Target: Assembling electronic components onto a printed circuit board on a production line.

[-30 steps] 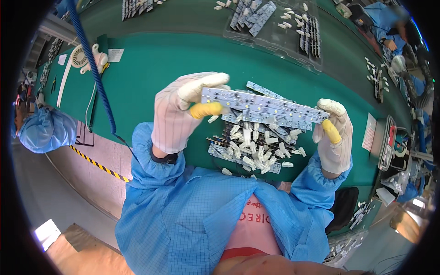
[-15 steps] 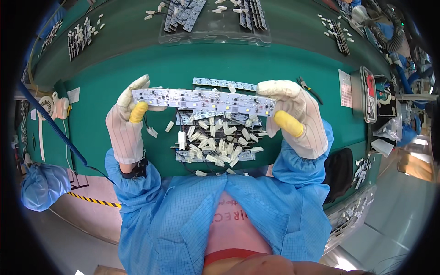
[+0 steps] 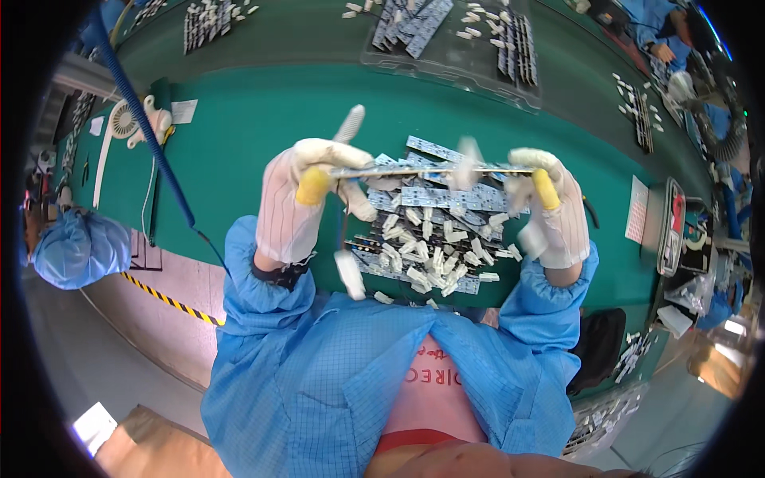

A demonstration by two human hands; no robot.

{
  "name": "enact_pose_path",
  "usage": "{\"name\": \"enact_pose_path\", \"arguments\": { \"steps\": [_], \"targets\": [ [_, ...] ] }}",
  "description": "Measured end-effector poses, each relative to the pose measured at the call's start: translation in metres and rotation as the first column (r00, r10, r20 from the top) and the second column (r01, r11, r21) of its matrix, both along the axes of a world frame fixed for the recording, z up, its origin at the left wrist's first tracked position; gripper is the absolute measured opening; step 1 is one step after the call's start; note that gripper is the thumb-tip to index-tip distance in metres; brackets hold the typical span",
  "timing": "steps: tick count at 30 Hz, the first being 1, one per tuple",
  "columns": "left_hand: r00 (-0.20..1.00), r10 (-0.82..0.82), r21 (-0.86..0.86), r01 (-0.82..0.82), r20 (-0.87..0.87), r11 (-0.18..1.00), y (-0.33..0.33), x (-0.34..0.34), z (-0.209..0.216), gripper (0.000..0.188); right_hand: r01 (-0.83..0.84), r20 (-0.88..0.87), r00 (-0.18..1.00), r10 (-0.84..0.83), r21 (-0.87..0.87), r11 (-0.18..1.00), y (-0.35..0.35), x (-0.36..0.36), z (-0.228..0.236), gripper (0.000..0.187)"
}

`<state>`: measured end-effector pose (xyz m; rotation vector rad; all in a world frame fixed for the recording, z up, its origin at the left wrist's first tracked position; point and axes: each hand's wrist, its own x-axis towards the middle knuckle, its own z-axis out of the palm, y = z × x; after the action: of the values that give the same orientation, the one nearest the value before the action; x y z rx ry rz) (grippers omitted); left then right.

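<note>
In the head view, the left hand [image 3: 299, 199], in a white glove with a yellow thumb tip, is clenched on the left end of a long, narrow circuit-board strip [image 3: 430, 170], and the right hand [image 3: 550, 209], gloved the same way, grips its right end. The strip is held level and edge-on above the green table [image 3: 263, 111], so only its thin side shows. Several small white plastic pieces [image 3: 349, 273] appear blurred in the air around and below the strip, one near the left wrist and others beside the right palm. Directly under the strip lies a heap of loose white connectors [image 3: 434, 255] spread over more flat board strips [image 3: 434, 197] on the table, just in front of the person's blue smock. At the far edge of the table stands a clear plastic tray [image 3: 446, 68]; in it are a stack of pale board strips, a dark row of parts and a few scattered white pieces. Further left on the table is another group of dark parts [image 3: 209, 24]. A small white fan [image 3: 123, 123] lies at the left of the table, and a blue cable [image 3: 147, 135] slants across beside it. A second person in a blue cap [image 3: 80, 247] is at the far left.
</note>
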<state>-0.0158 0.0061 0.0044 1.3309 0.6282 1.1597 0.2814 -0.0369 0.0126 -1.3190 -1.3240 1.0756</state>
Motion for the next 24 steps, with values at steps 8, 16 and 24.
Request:
{"name": "enact_pose_path", "arguments": {
  "steps": [8, 16, 24],
  "targets": [
    [0.893, 0.311, 0.142, -0.279, -0.325, 0.950, 0.010, 0.003, -0.020, 0.007, 0.013, 0.049, 0.999, -0.012, -0.021, 1.000, -0.018, -0.005, 0.027, 0.053],
    [0.876, 0.330, 0.071, -0.326, -0.352, 0.943, 0.009, 0.008, -0.005, 0.034, -0.081, -0.273, 0.960, 0.057, -0.075, 0.994, -0.017, -0.005, 0.017, 0.053],
    [0.951, 0.185, -0.005, -0.192, -0.250, 0.981, 0.000, 0.000, -0.005, 0.055, -0.106, -0.475, 0.879, 0.043, -0.107, 0.989, -0.012, 0.002, -0.004, 0.046]
  ]
}}
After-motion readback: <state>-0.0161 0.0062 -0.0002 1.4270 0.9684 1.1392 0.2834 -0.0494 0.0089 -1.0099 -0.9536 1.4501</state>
